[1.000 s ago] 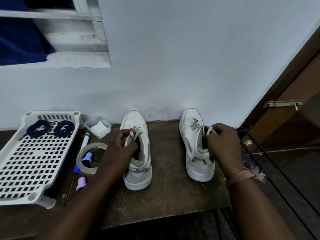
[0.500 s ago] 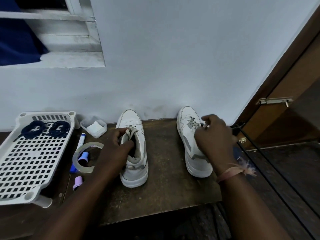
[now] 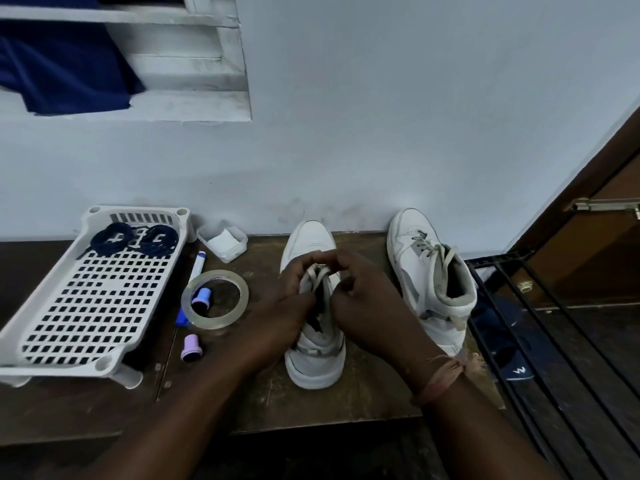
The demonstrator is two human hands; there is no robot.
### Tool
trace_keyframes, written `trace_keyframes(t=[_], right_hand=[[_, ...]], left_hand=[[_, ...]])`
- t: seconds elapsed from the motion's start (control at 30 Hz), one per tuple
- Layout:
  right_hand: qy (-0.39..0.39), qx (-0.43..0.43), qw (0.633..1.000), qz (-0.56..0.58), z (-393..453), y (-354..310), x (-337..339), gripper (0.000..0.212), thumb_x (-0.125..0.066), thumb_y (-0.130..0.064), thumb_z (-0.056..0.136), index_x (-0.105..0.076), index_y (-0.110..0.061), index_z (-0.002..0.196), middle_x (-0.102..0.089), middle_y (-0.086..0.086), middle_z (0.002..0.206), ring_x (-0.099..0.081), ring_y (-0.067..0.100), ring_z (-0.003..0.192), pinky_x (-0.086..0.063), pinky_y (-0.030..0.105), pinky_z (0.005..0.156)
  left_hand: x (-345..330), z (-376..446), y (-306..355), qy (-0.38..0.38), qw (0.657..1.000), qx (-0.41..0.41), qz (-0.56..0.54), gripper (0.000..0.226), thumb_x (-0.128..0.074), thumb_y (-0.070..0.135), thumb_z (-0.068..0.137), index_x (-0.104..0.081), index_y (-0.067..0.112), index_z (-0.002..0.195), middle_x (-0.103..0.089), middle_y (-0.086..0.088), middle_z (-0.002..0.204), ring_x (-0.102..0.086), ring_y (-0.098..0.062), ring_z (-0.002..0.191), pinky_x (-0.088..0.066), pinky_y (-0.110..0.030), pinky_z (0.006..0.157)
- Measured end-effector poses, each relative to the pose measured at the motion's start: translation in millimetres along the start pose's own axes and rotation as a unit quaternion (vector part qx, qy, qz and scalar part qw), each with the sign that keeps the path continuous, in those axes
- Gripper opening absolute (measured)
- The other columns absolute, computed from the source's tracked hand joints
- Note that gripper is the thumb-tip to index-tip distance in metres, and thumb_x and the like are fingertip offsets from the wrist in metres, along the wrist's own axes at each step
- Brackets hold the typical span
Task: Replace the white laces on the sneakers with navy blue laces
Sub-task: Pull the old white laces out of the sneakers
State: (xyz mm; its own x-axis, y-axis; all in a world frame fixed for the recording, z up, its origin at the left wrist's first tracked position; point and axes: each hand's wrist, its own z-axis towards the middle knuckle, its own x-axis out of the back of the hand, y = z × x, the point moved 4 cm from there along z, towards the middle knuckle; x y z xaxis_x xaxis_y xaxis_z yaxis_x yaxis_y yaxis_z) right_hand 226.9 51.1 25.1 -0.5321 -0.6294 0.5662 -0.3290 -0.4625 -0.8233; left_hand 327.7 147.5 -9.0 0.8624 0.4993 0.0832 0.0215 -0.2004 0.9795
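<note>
While both hands — left hand (image 3: 291, 303), right hand (image 3: 363, 299) — pinch the grey-white laces (image 3: 317, 277) mid-frame, two white leather sneakers (image 3: 429, 271) stand on the wooden desk (image 3: 363, 403).

Both hands (image 3: 332, 299) seemingly on left sneaker's laces (image 3: 317, 276)

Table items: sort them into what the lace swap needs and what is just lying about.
Needed:
- left sneaker, both hands on its white lace: left hand, right hand
- right sneaker, still laced
- navy laces in the white tray

Lying about:
- tape roll
- marker
- purple cap
- clear plastic box
</note>
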Motion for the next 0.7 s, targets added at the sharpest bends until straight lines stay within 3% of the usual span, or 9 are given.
trace_keyframes(t=[0.07, 0.13, 0.23, 0.33, 0.43, 0.53, 0.6, 0.7], right_hand=[[0.011, -0.017, 0.999, 0.035, -2, -2, 5, 0.034, -0.054, -0.012, 0.085, -0.069, -0.035, 0.105, -0.070, -0.015, 0.095, -0.066, 0.003, 0.076, -0.058, 0.035, 0.078], [0.020, -0.023, 0.999, 0.043, -3, -4, 10, 0.026, -0.058, -0.013, 0.088, -0.072, -0.032, 0.101, -0.072, -0.013, 0.086, -0.068, 0.005, 0.075, -0.060, 0.038, 0.078], [0.007, -0.023, 0.999, 0.027, -4, -6, 16, 0.019, -0.066, -0.021, 0.088, -0.072, -0.033, 0.102, -0.073, -0.014, 0.085, -0.070, 0.004, 0.075, -0.061, 0.035, 0.075], [-0.002, -0.019, 1.000, -0.014, -7, -4, 17, 0.019, -0.072, -0.030, 0.088, -0.070, -0.035, 0.106, -0.072, -0.015, 0.086, -0.069, 0.001, 0.075, -0.061, 0.032, 0.073], [0.056, 0.004, 0.997, -0.053, -6, 1, 17, 0.017, -0.069, -0.024, 0.089, -0.074, -0.033, 0.102, -0.072, -0.017, 0.085, -0.068, -0.002, 0.077, -0.059, 0.032, 0.075], [0.111, 0.023, 0.991, -0.069, -5, 0, 17, 0.013, -0.067, -0.022, 0.089, -0.077, -0.029, 0.094, -0.072, -0.016, 0.081, -0.067, -0.002, 0.076, -0.058, 0.029, 0.075], [0.129, 0.006, 0.991, -0.026, -3, -2, 18, 0.011, -0.067, -0.022, 0.090, -0.075, -0.027, 0.087, -0.071, -0.015, 0.076, -0.067, 0.000, 0.072, -0.057, 0.029, 0.071], [0.146, -0.057, 0.970, 0.184, 3, -2, 28, 0.023, -0.060, -0.016, 0.096, -0.069, -0.020, 0.074, -0.071, 0.000, 0.072, -0.063, 0.015, 0.061, -0.047, 0.029, 0.052]], left_hand=[[-8, -2, -3, -0.009, 1.000, 0.009, -0.017, 0.060, -0.060, 0.024, 0.087, -0.051, 0.046, 0.141, -0.064, 0.010, 0.138, -0.062, -0.014, 0.127, -0.050, -0.049, 0.108], [-16, -3, -1, -0.024, 0.999, 0.017, -0.041, 0.058, -0.062, 0.035, 0.085, -0.052, 0.046, 0.140, -0.063, 0.010, 0.139, -0.061, -0.013, 0.128, -0.049, -0.046, 0.108], [-9, 1, 3, -0.005, 0.999, 0.012, -0.052, 0.048, -0.060, 0.023, 0.087, -0.062, 0.031, 0.134, -0.072, 0.007, 0.126, -0.065, -0.013, 0.122, -0.053, -0.036, 0.102], [9, -6, 21, 0.043, 0.995, -0.056, 0.073, 0.036, -0.069, 0.014, 0.094, -0.069, 0.031, 0.126, -0.074, 0.019, 0.115, -0.066, 0.003, 0.113, -0.054, -0.018, 0.092], [13, -18, 31, 0.115, 0.973, -0.123, 0.158, 0.028, -0.077, 0.017, 0.089, -0.076, 0.035, 0.110, -0.073, 0.029, 0.101, -0.067, 0.011, 0.098, -0.054, -0.012, 0.084], [8, -21, 34, 0.150, 0.953, -0.148, 0.220, 0.022, -0.076, 0.019, 0.087, -0.078, 0.037, 0.098, -0.073, 0.026, 0.092, -0.067, 0.013, 0.087, -0.051, -0.009, 0.077], [9, -20, 37, 0.152, 0.949, -0.152, 0.232, 0.020, -0.074, 0.019, 0.087, -0.077, 0.036, 0.096, -0.072, 0.025, 0.089, -0.067, 0.013, 0.083, -0.051, -0.009, 0.071], [14, -17, 41, 0.136, 0.948, -0.152, 0.246, 0.011, -0.074, 0.026, 0.091, -0.073, 0.036, 0.094, -0.070, 0.029, 0.089, -0.067, 0.011, 0.083, -0.052, -0.013, 0.070]])
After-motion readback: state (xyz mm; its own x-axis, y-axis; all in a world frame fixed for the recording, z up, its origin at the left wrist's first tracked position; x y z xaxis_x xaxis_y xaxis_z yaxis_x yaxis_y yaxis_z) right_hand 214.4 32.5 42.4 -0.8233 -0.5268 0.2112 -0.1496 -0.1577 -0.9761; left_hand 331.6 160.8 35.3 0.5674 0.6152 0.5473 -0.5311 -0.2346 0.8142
